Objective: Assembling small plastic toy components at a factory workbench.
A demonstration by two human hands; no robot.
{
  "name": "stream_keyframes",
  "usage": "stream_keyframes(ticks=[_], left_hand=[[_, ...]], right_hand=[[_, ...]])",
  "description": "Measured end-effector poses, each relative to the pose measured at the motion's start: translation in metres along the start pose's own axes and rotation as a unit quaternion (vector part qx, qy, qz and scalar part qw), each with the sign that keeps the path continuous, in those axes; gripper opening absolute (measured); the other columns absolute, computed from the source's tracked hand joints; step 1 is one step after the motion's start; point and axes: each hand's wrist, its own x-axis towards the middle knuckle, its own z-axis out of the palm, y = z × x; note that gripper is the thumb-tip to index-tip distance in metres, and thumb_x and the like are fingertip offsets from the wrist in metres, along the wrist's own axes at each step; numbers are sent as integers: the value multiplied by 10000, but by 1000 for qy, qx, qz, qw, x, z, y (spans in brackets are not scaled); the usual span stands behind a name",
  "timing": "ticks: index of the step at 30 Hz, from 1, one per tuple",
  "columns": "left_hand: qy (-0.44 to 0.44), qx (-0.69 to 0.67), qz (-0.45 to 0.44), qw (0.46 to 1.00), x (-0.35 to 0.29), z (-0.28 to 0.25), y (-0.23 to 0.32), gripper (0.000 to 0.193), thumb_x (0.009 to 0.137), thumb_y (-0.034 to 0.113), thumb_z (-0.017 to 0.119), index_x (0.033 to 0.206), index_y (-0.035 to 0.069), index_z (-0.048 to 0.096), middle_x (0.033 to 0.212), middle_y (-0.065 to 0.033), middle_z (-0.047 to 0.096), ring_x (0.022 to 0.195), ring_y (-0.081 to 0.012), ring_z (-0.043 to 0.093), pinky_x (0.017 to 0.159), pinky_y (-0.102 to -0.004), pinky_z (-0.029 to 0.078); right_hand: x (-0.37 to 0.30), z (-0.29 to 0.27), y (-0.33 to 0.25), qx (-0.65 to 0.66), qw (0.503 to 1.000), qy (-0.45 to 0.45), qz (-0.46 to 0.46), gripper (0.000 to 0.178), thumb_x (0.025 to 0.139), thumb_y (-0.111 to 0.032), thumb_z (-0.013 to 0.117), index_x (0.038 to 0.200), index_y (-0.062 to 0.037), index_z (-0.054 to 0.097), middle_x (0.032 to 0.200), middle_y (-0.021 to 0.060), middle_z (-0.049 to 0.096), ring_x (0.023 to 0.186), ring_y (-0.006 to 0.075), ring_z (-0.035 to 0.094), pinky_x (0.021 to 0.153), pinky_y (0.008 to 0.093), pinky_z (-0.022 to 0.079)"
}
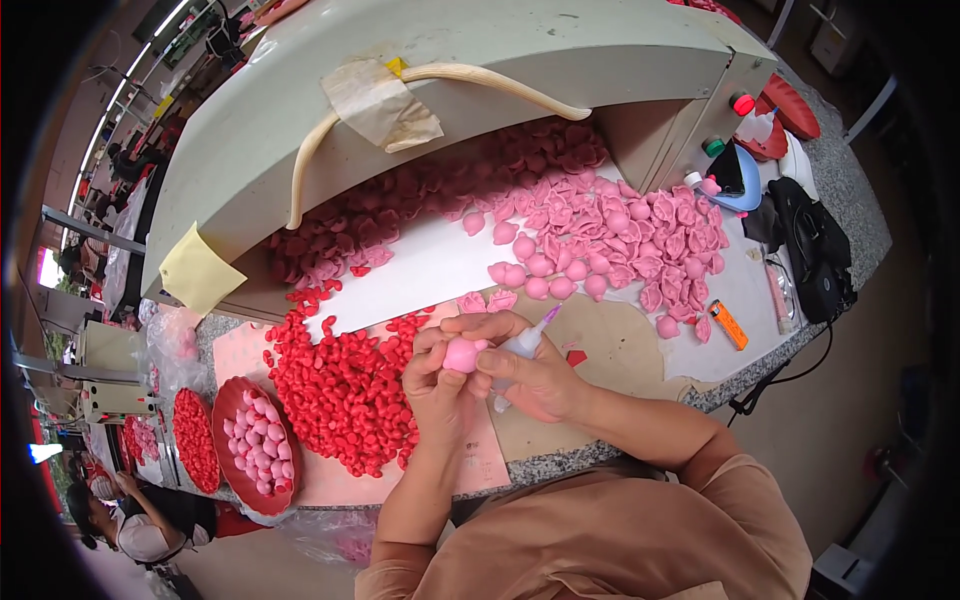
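Above the middle of the table, a small round pink plastic piece [463,355] with little points on one side is pinched in the fingers of my left hand [436,392]. My right hand [548,384] is closed around a translucent squeeze bottle [523,344] with a purple nozzle, which points up and to the right. The right fingertips meet the pink piece at its right side. Left of my hands spreads a large heap of small glossy red pieces [340,400]. Beyond them lie many pink shells and balls [640,235], partly under the machine hood.
A pale green machine hood [560,60] arches over the far side, with red and green buttons at its right. At the left stand a red tray [222,460] of pink balls and another of red pieces. An orange lighter [728,326] and a black bag [815,250] lie right.
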Motion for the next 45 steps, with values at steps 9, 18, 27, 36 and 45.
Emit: stream_keyframes(ticks=[9, 18, 27, 36, 45], left_hand=[[2, -35, -27, 999, -2, 5, 4, 242, 823, 228, 664, 1055, 175, 614, 1082, -6, 507, 732, -80, 537, 515, -148, 436], [-3, -62, -45, 997, -3, 6, 6, 235, 822, 221, 664, 1047, 172, 619, 1088, -5, 506, 730, -84, 541, 512, -155, 445], [-3, -67, -47, 997, -1, 8, 6, 236, 816, 227, 670, 1043, 175, 629, 1079, -2, 503, 731, -88, 544, 508, -157, 446], [-6, -72, -45, 996, -1, 7, 9, 228, 819, 222, 668, 1037, 170, 631, 1091, -8, 506, 730, -89, 545, 510, -157, 444], [44, -23, -35, 998, -9, -11, -5, 331, 818, 205, 678, 1105, 90, 561, 1178, -64, 515, 1036, -201, 538, 837, -292, 484]], right_hand=[[-2, 3, 3, 2, 999, 3, -40, 171, 879, -58, 559, 1049, -77, 547, 1230, 90, 488, 937, 127, 520, 738, 266, 462], [-2, 4, 5, -21, 997, -2, -68, 183, 885, -24, 526, 1056, -88, 528, 1207, 108, 470, 840, 132, 530, 678, 279, 474], [-1, 2, 4, -29, 997, -11, -75, 179, 888, -39, 533, 1058, -93, 527, 1209, 101, 471, 858, 133, 531, 679, 281, 473], [0, 5, 5, -27, 997, -10, -72, 173, 887, -41, 535, 1054, -88, 532, 1210, 104, 478, 899, 144, 540, 681, 276, 474], [0, 3, 10, -59, 995, 33, -68, 132, 872, -64, 571, 1003, -50, 572, 1110, 72, 543, 852, 104, 543, 654, 222, 455]])
